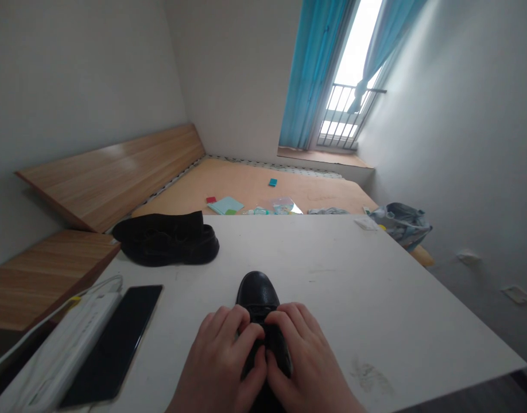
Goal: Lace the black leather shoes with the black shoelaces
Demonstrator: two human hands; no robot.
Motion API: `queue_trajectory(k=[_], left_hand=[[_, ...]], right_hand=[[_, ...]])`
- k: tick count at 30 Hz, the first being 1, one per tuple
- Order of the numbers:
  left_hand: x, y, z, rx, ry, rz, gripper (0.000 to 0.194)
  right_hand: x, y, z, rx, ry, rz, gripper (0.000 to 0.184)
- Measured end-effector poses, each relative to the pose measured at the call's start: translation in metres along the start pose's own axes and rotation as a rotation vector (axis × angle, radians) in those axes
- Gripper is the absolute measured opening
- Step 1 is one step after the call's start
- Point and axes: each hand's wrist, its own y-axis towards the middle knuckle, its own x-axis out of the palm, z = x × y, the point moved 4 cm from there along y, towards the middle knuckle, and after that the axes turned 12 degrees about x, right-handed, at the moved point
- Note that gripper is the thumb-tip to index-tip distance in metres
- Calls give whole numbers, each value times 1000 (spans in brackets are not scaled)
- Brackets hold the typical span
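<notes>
A black leather shoe (258,292) stands on the white table (353,310) with its toe pointing away from me. My left hand (223,361) and my right hand (302,361) meet over its front opening, fingertips pressed together at the lacing area. The fingers hide whatever is under them, so I cannot tell if laces are between them. A second black shoe (169,244) lies on its side farther back at the table's left.
A black smartphone (112,344) lies face up next to a white power strip (61,350) with a cable at the left table edge. Beyond the table are a wooden bed frame (112,178), a grey bag (403,225) and a balcony door.
</notes>
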Motion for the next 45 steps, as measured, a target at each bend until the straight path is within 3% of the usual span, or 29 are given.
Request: queue_trajectory(k=[3, 11, 17, 20, 23, 27, 31, 34, 39, 45], left_hand=[[3, -1, -2, -35, -39, -8, 12], [5, -5, -13, -95, -187, -45, 15], [-5, -27, -28, -128, -223, -42, 13], [-11, -39, -37, -135, -215, -29, 11], [-12, -44, -43, -159, -227, -36, 9], [-7, -42, -43, -264, -297, -48, 12], [5, -32, -36, -321, -428, -109, 27], [13, -24, -34, -362, -521, -115, 36], [14, -20, -44, -533, -572, -77, 46], [28, -27, -50, -690, -710, -229, 50]], right_hand=[[4, 0, 0, 11, 15, 37, 23], [8, 0, -1, 2, -141, 144, 20], [9, 0, -1, -22, -138, 179, 18], [6, 2, 0, -14, -107, 141, 17], [1, 2, 8, 27, 16, 22, 20], [-7, -2, 33, 197, 230, -122, 28], [-6, -6, 49, 294, 262, -210, 14], [-2, -4, 47, 245, 243, -253, 14], [-6, 3, 41, 97, 76, -187, 23], [-7, 6, 38, 83, 138, -230, 16]])
